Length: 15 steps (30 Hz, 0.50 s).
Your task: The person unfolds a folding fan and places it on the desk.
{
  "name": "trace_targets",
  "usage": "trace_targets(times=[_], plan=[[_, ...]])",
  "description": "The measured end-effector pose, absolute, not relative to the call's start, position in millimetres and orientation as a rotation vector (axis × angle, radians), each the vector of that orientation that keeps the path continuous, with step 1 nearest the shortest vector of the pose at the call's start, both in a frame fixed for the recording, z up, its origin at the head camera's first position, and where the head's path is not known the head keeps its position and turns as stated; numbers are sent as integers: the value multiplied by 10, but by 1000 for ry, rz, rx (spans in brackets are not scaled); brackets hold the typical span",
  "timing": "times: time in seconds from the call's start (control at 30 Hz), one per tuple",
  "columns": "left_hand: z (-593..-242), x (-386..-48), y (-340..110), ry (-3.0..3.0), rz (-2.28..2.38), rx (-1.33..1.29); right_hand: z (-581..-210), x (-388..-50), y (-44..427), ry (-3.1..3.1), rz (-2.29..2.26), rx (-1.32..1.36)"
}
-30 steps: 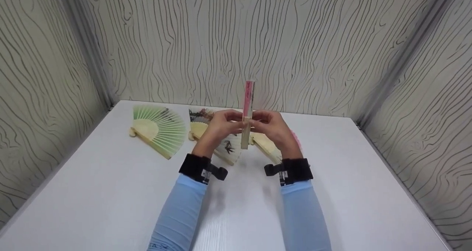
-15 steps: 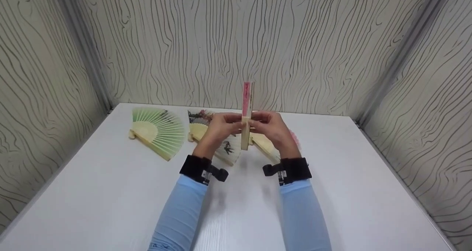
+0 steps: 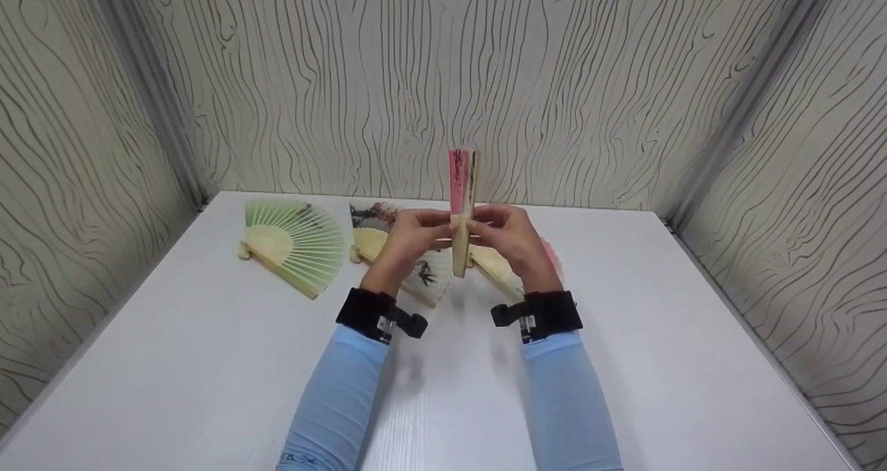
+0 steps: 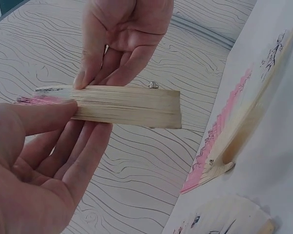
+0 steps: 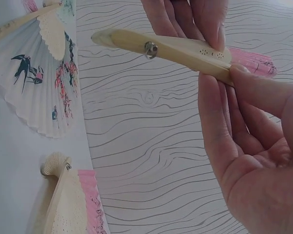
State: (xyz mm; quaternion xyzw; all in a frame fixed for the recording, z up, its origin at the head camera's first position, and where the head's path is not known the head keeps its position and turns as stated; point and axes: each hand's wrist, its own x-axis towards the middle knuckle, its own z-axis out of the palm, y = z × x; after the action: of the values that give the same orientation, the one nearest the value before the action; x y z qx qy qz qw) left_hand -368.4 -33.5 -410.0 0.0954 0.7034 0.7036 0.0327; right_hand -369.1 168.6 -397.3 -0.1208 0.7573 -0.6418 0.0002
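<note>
A nearly closed folding fan (image 3: pixel 460 211), pink and white at its top with pale wooden ribs below, is held upright above the table. My left hand (image 3: pixel 416 239) pinches its ribs from the left, and my right hand (image 3: pixel 507 237) pinches them from the right. In the left wrist view the stacked ribs of the folding fan (image 4: pixel 132 107) show edge-on, with a small metal rivet near one end. The right wrist view shows the pierced outer guard of the folding fan (image 5: pixel 185 51) and its ring; the pink leaf is slightly spread.
On the white table (image 3: pixel 208 374) lie a spread green fan (image 3: pixel 298 239), a spread white fan with painted flowers and birds (image 3: pixel 429 280), partly behind my left hand, and a spread pink fan (image 3: pixel 495 270), partly behind my right. Patterned panels (image 3: pixel 416 76) wall in the table.
The top of the held fan has spread slightly, showing more pink and white. Both hands keep their pinch and have hardly moved.
</note>
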Motion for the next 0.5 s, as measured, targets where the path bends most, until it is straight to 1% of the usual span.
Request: trace_targets(times=[0.23,0.5], plan=[[-4126,-3717,-336,2110,2226,284,-4009,-3710,1667,2342,-2071,-364],[-4130,-3729,-352,2127,2233,262,-4019,-3730,1685,2332,-2124,-275]])
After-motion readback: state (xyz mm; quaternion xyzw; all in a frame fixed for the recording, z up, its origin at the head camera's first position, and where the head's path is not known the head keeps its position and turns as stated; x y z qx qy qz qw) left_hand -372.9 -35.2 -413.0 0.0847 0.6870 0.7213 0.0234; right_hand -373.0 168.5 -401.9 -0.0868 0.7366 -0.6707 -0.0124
